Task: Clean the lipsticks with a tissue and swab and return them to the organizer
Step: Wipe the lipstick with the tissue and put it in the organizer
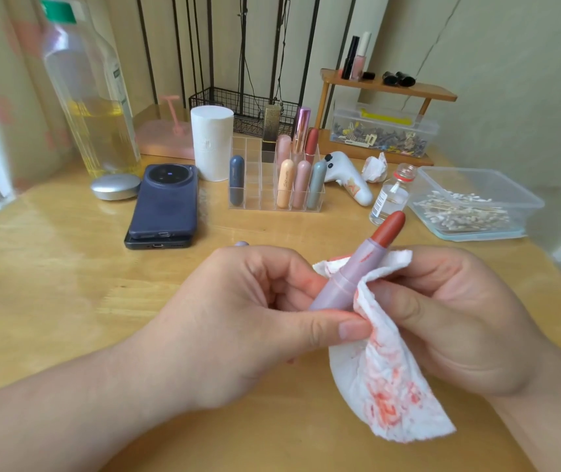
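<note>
Left hand [248,301]: fingers curled round the lower end of the lipstick [357,270], thumb lying along it with its tip at the tissue edge.
Right hand [449,318]: fingers curled, pinching the tissue [384,379] against the tube's side.
Lipstick: uncapped, lilac tube, red-brown stick out, tilted up to the right, held above the table [68,267] in front of the organizer [253,155]; red smear on the tube.
Tissue: white, heavy red stains, wrapped partly round the tube, the rest hanging down.
Organizer: clear grid, mid table. Front row: dark blue lipstick [236,180] at left; peach, pink and grey ones at right. More stand in the back row.
Swab box [469,206]: clear tub, right of organizer, swabs inside.
Small glass bottle [389,195]: just left of the swab box.
Also: two stacked phones [165,202], tissue roll [211,141], crumpled tissue [376,168].
</note>
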`<state>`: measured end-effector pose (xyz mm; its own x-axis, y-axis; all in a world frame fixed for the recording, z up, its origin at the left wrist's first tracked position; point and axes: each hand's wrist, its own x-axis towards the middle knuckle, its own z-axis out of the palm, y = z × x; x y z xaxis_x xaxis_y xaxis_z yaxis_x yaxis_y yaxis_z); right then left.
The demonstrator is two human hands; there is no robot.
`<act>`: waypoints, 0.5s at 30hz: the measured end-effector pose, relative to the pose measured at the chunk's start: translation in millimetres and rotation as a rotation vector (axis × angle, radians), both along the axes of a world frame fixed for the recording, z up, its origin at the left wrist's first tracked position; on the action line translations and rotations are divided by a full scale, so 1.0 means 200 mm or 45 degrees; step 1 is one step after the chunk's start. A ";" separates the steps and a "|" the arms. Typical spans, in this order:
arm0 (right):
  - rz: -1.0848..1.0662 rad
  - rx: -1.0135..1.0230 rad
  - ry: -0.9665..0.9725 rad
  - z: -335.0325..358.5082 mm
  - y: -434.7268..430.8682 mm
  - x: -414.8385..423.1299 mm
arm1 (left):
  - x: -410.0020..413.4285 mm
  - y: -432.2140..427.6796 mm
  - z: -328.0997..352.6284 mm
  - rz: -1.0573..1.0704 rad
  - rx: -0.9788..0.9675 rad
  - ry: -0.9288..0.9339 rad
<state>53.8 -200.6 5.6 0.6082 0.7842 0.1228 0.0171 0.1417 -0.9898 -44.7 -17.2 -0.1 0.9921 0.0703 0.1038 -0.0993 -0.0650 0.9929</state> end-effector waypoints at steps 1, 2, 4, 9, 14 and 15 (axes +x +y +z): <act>0.007 0.009 0.020 0.00 0.00 0.00 | 0.00 0.00 0.00 -0.008 -0.003 0.020; 0.008 0.016 0.037 -0.01 0.00 0.00 | 0.01 0.00 -0.01 -0.029 -0.008 0.030; 0.014 0.030 0.051 -0.02 0.00 0.01 | 0.01 0.01 -0.02 -0.127 0.000 0.041; 0.196 0.046 0.112 0.01 -0.01 0.01 | 0.00 0.05 0.01 -0.667 -0.300 0.181; 0.036 0.062 -0.014 -0.01 0.00 0.00 | 0.01 0.01 -0.01 -0.305 -0.084 0.043; 0.002 0.061 -0.033 -0.01 0.00 0.00 | 0.00 -0.01 -0.01 -0.232 -0.059 0.024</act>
